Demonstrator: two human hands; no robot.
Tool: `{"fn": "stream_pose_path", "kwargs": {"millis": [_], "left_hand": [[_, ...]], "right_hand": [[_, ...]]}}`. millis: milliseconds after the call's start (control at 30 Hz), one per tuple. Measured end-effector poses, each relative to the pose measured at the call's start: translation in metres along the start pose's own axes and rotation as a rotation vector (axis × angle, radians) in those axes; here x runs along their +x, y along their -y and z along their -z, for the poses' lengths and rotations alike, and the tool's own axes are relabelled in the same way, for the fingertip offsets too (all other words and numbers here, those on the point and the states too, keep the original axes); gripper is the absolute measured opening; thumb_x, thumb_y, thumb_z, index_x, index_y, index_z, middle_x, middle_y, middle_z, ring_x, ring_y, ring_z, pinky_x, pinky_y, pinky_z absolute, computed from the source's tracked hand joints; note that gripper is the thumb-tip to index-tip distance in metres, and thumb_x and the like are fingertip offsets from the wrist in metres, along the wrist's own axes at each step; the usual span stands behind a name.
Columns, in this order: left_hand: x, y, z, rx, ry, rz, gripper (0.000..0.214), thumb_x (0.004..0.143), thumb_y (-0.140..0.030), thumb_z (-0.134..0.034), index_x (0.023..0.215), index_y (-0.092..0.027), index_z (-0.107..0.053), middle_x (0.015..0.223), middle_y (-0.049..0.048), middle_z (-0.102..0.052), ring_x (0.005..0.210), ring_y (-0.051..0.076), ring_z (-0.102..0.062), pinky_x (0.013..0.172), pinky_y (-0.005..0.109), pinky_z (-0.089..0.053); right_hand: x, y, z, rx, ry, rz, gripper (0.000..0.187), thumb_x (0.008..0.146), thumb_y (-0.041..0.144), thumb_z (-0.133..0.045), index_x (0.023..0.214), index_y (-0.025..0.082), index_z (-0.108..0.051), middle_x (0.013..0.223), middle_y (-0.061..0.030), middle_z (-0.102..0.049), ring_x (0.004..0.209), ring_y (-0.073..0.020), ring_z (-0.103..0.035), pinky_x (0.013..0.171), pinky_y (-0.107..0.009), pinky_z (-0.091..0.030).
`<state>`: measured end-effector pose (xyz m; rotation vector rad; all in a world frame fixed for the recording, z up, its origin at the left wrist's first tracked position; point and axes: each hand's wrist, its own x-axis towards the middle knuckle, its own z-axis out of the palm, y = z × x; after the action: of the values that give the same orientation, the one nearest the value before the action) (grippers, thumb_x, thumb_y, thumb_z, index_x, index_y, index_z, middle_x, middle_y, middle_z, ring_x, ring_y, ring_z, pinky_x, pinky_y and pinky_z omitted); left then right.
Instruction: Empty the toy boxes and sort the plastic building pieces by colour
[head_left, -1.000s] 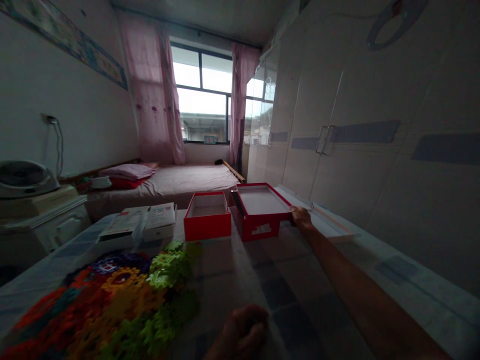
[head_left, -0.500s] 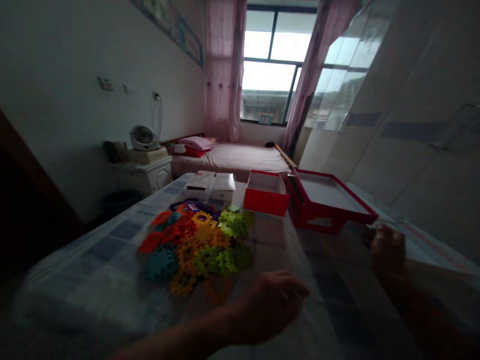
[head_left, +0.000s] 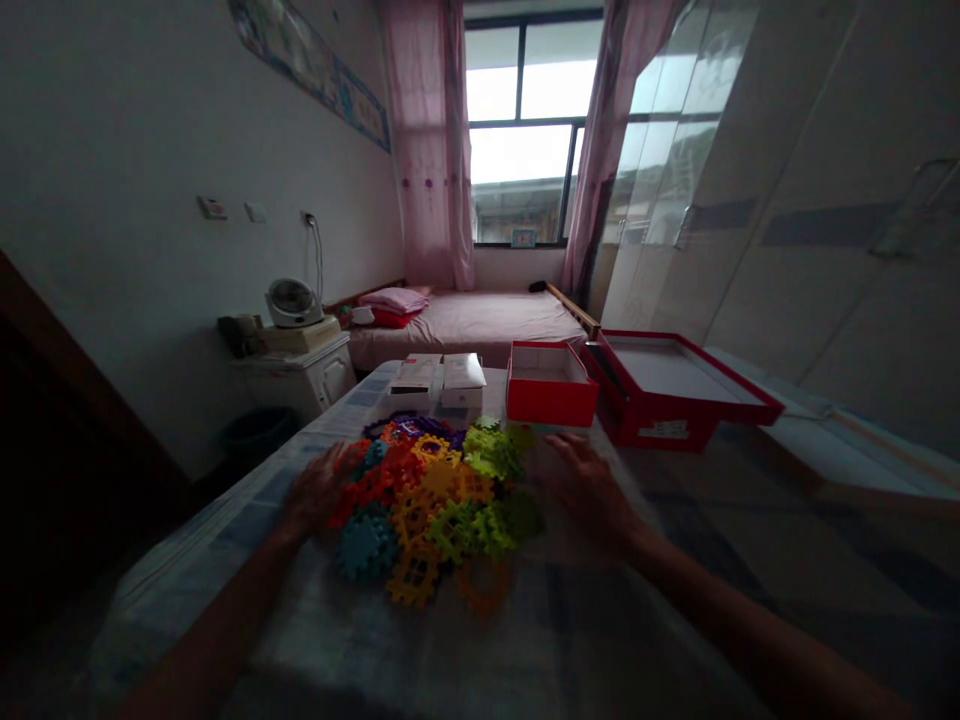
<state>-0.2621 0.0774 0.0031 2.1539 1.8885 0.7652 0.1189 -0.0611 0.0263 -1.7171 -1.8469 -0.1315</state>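
A pile of plastic toy gears (head_left: 439, 490) in red, orange, yellow, green, teal and purple lies on a checked cloth. My left hand (head_left: 321, 490) rests at the pile's left edge beside the red gears, its fingers stretched forward and somewhat blurred. On the other side, my right hand (head_left: 589, 490) is spread just right of the green gears (head_left: 495, 450), with nothing visible in it. The two hands flank the pile.
Behind the pile stand two white boxes (head_left: 463, 380) and an open red box (head_left: 551, 397). A larger red box with its lid (head_left: 660, 400) sits further right. Beyond the table are a bed (head_left: 495, 315) and a nightstand (head_left: 322, 375) with a small fan (head_left: 292, 300).
My left hand has moved from in front of the pile to its left side. My right hand has come in from the far right to the pile's right side. Both have opened out.
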Motion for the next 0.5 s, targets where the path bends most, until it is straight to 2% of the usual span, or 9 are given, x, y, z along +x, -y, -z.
{"fn": "stream_pose_path", "kwargs": {"millis": [100,200,367,500], "left_hand": [[-0.002,-0.013,-0.005,-0.115,0.090,-0.022,0.074,0.086,-0.059,-0.014,0.135,-0.009,-0.036,0.142,0.0145,-0.038,0.132,0.025,-0.032,0.109,0.041,-0.024],[-0.004,-0.029,-0.005,-0.181,0.100,-0.053,0.074,0.085,-0.061,-0.017,0.135,-0.010,-0.037,0.144,0.0134,-0.035,0.133,0.025,-0.030,0.110,0.041,-0.022],[-0.005,-0.047,-0.011,-0.272,0.085,-0.055,0.070,0.083,-0.061,-0.025,0.133,-0.014,-0.039,0.140,0.0123,-0.040,0.130,0.023,-0.035,0.109,0.039,-0.025],[-0.008,-0.063,-0.015,-0.342,0.059,-0.135,0.064,0.084,-0.059,-0.031,0.129,-0.015,-0.043,0.137,0.0111,-0.043,0.127,0.023,-0.039,0.108,0.039,-0.027]], "right_hand": [[0.032,-0.004,-0.004,-0.306,-0.150,0.044,0.054,0.081,0.017,-0.045,0.134,0.020,-0.040,0.144,-0.0121,-0.031,0.132,-0.0299,-0.026,0.102,-0.048,-0.028],[0.064,-0.012,-0.005,-0.445,-0.215,-0.079,0.056,0.082,0.014,-0.041,0.138,0.018,-0.035,0.144,-0.0159,-0.032,0.131,-0.0347,-0.026,0.096,-0.053,-0.032],[0.096,-0.023,-0.011,-0.439,-0.182,-0.154,0.052,0.085,0.012,-0.033,0.136,0.020,-0.039,0.141,-0.0160,-0.036,0.129,-0.0362,-0.028,0.090,-0.054,-0.038],[0.086,-0.013,-0.016,-0.277,-0.194,-0.148,0.053,0.082,0.019,-0.043,0.135,0.018,-0.040,0.144,-0.0153,-0.031,0.132,-0.0345,-0.025,0.097,-0.054,-0.032]]}}
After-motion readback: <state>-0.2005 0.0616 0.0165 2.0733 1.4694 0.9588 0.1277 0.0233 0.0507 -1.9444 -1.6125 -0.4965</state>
